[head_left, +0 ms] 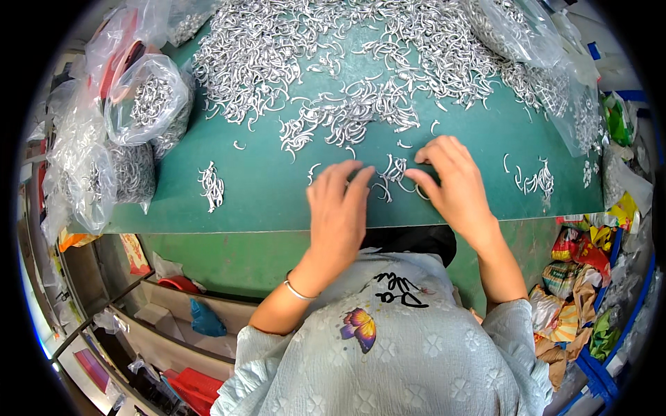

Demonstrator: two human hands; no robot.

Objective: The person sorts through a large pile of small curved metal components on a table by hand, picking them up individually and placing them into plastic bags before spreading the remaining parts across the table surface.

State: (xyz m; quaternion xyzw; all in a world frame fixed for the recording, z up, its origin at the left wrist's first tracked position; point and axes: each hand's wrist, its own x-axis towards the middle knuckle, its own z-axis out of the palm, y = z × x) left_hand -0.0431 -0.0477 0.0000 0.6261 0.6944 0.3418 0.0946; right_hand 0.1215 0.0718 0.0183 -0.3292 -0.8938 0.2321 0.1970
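Observation:
My left hand (338,208) is over the near part of the green tabletop (270,201), fingers loosely bent and a little apart, slightly blurred, holding nothing that I can see. Opposite it, my right hand (454,184) has its thumb apart from its curled fingers, with no piece visible in its grasp. Between the hands is a small cluster of curved silvery metal pieces (394,170), nearest to my right thumb. Just beyond lies a larger loose heap of the same hook-like pieces (354,114). Whether my fingertips touch any piece is hard to make out.
A wide pile of silvery pieces (243,62) covers the table's far side. Small groups lie at left (211,187) and right (538,180). Filled clear plastic bags (149,104) stand at the left edge; another bag (548,76) slumps at far right. Colourful packages (576,270) sit beside the table.

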